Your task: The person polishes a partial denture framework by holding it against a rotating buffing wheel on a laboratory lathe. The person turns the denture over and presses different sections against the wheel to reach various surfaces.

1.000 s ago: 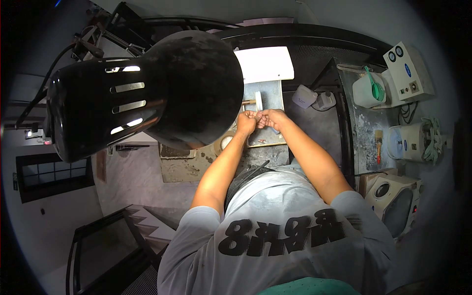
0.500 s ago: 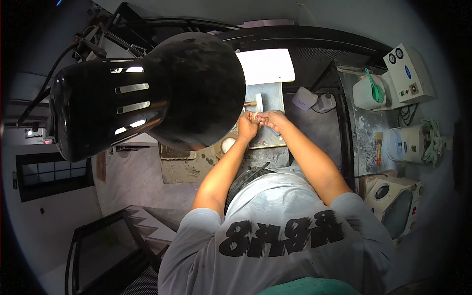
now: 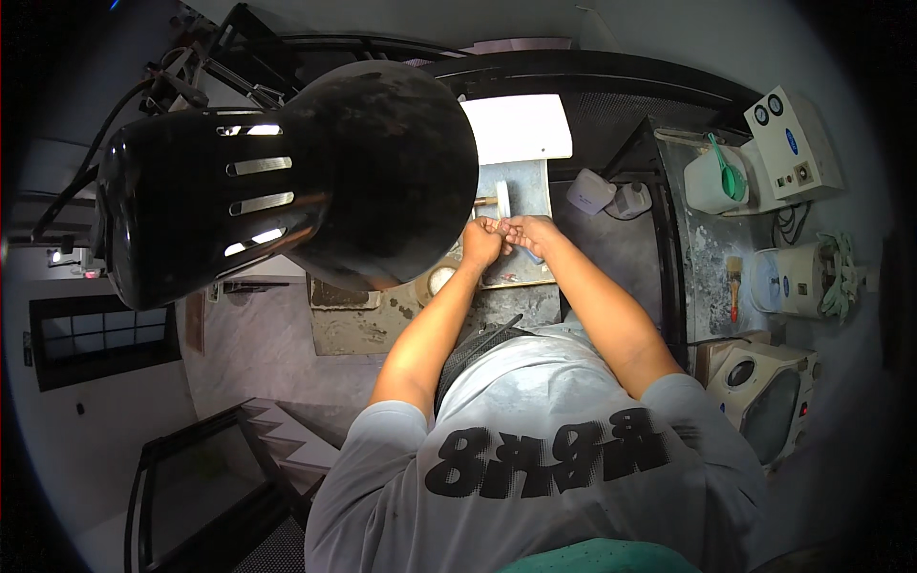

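Slightly shifted left hand [image 3: 482,245], against right hand [image 3: 532,234], both curled, grasp unclear, white tub [image 3: 702,188] holding green scoop [image 3: 733,181]

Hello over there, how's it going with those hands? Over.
Left hand and right hand close together, fingers meeting. Anything pinched: too small to tell. White object just beyond. Black lamp hides view leftward.

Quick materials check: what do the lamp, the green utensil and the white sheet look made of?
Lamp: probably painted metal; black with a soft sheen and cut vent slots. Green utensil: likely moulded plastic; smooth, evenly coloured. White sheet: paper, card or thin plastic; bright glare leaves its finish unclear.
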